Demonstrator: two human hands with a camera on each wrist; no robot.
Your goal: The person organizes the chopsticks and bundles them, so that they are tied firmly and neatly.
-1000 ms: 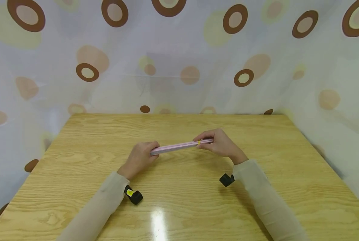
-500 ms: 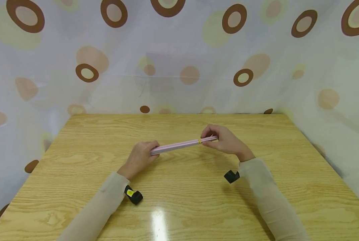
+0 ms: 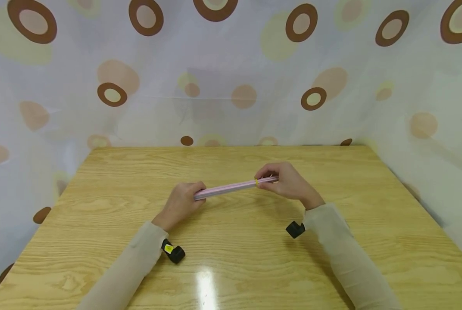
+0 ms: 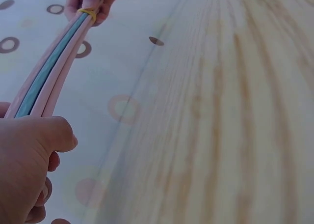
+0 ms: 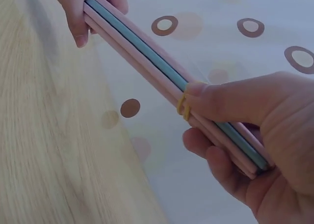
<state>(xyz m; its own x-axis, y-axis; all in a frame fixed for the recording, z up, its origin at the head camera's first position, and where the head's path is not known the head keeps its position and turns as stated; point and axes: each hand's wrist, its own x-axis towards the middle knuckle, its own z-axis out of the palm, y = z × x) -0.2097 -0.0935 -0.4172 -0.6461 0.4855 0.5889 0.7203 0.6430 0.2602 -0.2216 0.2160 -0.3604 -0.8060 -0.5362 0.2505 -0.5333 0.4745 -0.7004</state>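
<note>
A bundle of pink and blue-green chopsticks [image 3: 229, 188] is held above the table, its right end a little higher in the head view. My left hand [image 3: 179, 201] grips the left end, thumb on top. At the other end my right hand [image 3: 289, 181] pinches the bundle between thumb and fingers. A yellow rubber band [image 5: 182, 107] is looped round the chopsticks right at my right thumb tip [image 5: 197, 90]. In the right wrist view the sticks' ends reach into my right palm. The left ends are hidden inside my left hand.
The wooden table [image 3: 231, 241] lies below both hands. A pale cloth [image 3: 231, 120] with brown and beige circles hangs behind it and along its sides. Black wrist cameras [image 3: 175, 254] sit at both cream sleeves [image 3: 339, 245].
My right hand slid right along the chopsticks, away from the band, then came back slightly left to it. My left hand and the bundle have barely moved.
</note>
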